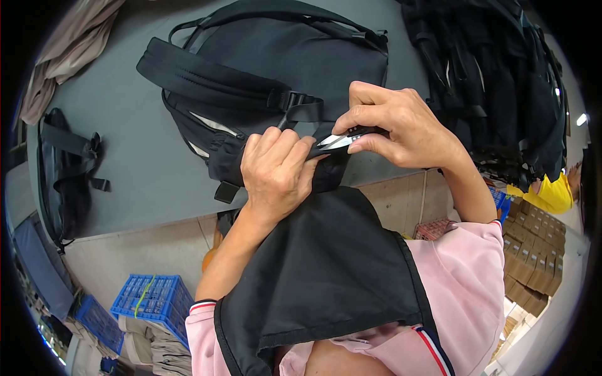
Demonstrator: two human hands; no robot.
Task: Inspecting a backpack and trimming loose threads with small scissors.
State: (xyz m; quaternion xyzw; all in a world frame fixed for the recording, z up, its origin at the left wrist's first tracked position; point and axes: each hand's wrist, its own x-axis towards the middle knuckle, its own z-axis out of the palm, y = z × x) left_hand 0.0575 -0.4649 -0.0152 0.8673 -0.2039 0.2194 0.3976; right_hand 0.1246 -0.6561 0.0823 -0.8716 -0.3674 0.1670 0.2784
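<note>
Grey table (138, 156) bears a black backpack (263, 69); left hand (276, 172) clutches fabric, right hand (401, 125) pinches snips (342, 140).

Right hand (401, 125) holds thread snips (342, 139) against backpack (269, 69) gripped by left hand (276, 169).

A grey worktop (135, 156) carries the goods. A black backpack (276, 69) lies flat near its middle, straps up, its lower end hanging past the near edge. A heap of black bags (495, 81) fills the right end. At the far left corner lies beige cloth (66, 50), and a smaller black strapped bag (66, 169) rests along the left edge. Below, the floor (150, 250) bears a blue plastic crate (157, 297).
</note>
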